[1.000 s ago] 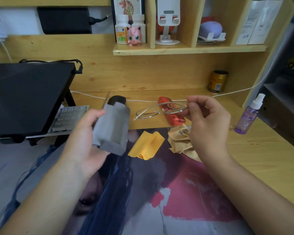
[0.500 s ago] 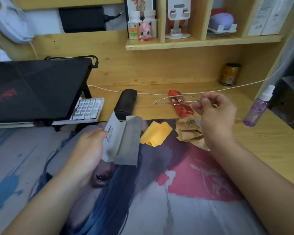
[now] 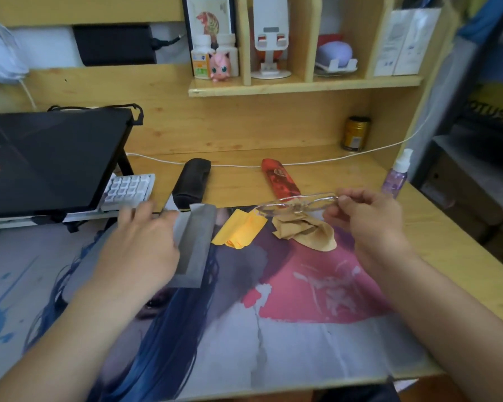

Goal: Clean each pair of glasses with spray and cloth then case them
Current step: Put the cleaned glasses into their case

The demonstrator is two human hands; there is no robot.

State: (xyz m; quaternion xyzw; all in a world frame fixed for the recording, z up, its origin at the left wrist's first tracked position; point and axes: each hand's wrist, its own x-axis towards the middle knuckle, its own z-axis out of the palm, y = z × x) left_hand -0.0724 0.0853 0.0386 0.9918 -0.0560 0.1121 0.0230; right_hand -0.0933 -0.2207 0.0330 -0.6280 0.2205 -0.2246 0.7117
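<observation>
My left hand (image 3: 140,245) grips a grey folding glasses case (image 3: 193,245), which lies low over the printed desk mat with its flap open. My right hand (image 3: 366,219) pinches a pair of clear-framed glasses (image 3: 296,203) by one end and holds them level above the tan cloth (image 3: 305,230). A yellow cloth (image 3: 240,232) lies between the grey case and the tan cloth. A black case (image 3: 190,182) and a red case (image 3: 279,179) lie farther back on the desk. The purple spray bottle (image 3: 395,175) stands at the right.
A closed black laptop (image 3: 47,158) on a stand with a white keyboard (image 3: 128,188) under it fills the left. A white cable (image 3: 317,162) runs along the back. A gold can (image 3: 355,134) stands in the back right corner. Shelves above hold bottles and boxes.
My left hand has lowered the grey case to the mat and its flap has opened. My right hand with the glasses has come down and nearer, over the tan cloth.
</observation>
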